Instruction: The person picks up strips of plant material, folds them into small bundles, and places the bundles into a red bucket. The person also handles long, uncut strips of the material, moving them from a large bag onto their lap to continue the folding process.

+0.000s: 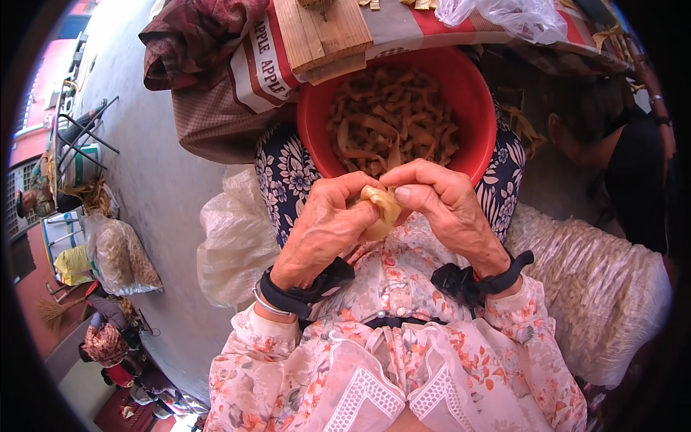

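Both hands meet in front of my lap, just at the near rim of a red plastic basin (481,97). My left hand (334,221) pinches a pale yellow, curled strip of thin material (382,208) between thumb and fingers. Against the same strip's right side, my right hand (442,200) presses its thumb and index finger. The basin, set between my knees, holds many brown, flat, folded strips (399,119). One of these strips stands up close to my fingertips. What the strip is made of cannot be told for sure.
A wooden block (324,38) rests on the cloth-covered table edge (399,32) beyond the basin, with a clear plastic bag (507,19) to its right. A dark red plaid cloth (200,43) lies left. Filled translucent sacks (594,286) stand at right. Another person's arm (583,146) is at far right.
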### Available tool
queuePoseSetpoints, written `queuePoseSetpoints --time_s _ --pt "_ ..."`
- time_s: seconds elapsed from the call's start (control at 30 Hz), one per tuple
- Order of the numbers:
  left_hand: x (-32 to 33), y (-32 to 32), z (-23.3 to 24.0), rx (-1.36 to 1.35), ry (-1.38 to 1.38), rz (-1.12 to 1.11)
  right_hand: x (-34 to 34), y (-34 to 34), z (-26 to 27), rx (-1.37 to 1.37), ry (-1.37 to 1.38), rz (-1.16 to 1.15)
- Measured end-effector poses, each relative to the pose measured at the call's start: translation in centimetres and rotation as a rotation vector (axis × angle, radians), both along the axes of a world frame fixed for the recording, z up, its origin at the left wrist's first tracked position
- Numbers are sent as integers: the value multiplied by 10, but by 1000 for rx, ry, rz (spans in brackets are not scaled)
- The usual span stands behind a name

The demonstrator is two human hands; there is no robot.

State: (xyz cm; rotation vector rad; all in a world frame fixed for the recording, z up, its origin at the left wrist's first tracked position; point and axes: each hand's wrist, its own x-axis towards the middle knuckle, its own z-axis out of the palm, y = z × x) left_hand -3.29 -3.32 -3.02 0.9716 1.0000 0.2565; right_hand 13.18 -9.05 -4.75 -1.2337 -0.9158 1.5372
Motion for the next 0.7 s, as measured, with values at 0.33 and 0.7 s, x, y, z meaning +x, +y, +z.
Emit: queuePoseSetpoints --time_s 0.33,0.7 --pt "14 -9 -9 -162 -260 334 -10 0 11 81 -267 -233" --pt "5 -6 -29 -449 -566 332 2 18 -1 -178 10 -154"
